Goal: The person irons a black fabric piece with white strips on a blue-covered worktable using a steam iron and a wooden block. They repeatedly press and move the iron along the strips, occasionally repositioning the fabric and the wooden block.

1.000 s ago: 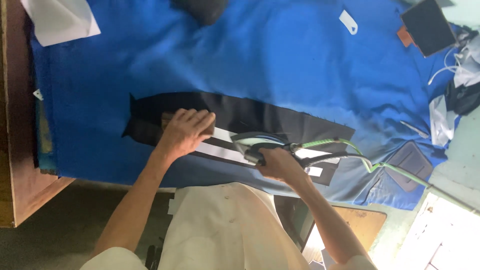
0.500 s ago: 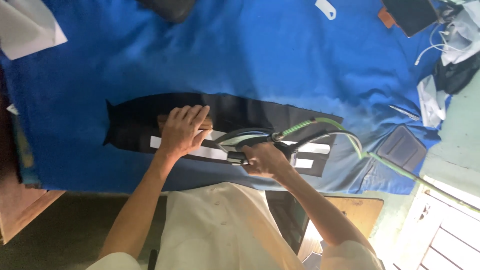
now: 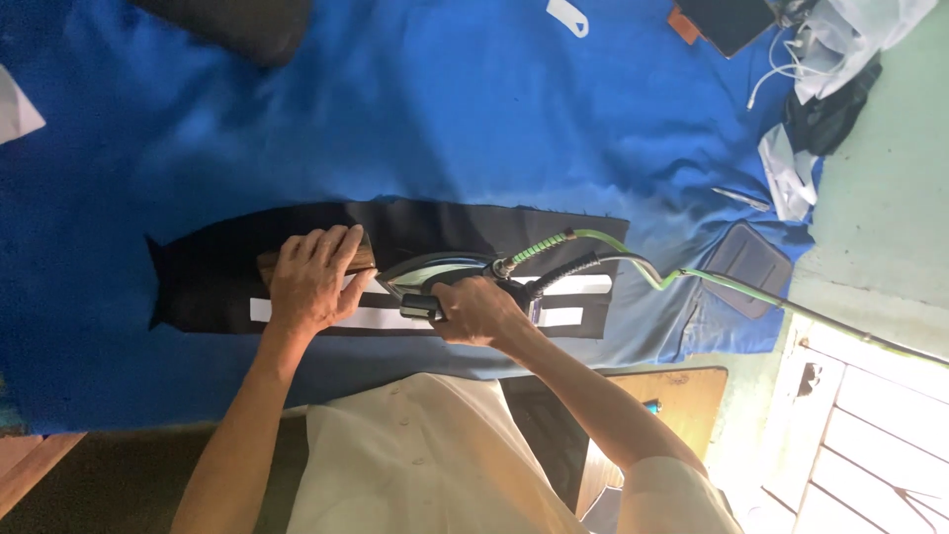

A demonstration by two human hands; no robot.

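Note:
A long black fabric piece (image 3: 217, 267) lies on the blue cloth-covered table (image 3: 445, 119), with a white strip (image 3: 386, 317) along its near edge. My left hand (image 3: 311, 280) presses a small wooden block (image 3: 269, 263) down on the black fabric. My right hand (image 3: 474, 309) grips the handle of a steam iron (image 3: 435, 274) that rests on the fabric and the white strip, just right of the block. A green hose and a black cord (image 3: 633, 265) run from the iron off to the right.
A dark pad (image 3: 749, 267) lies at the table's right end. A dark tablet-like object (image 3: 722, 18), white cables and crumpled cloth (image 3: 830, 89) sit at the far right. A dark bundle (image 3: 237, 22) lies at the far edge, a white tag (image 3: 567, 16) near it.
The view has shifted, so everything slid left and up. My right hand and the iron have moved closer to my left hand along the white strip. The left hand stays on the block.

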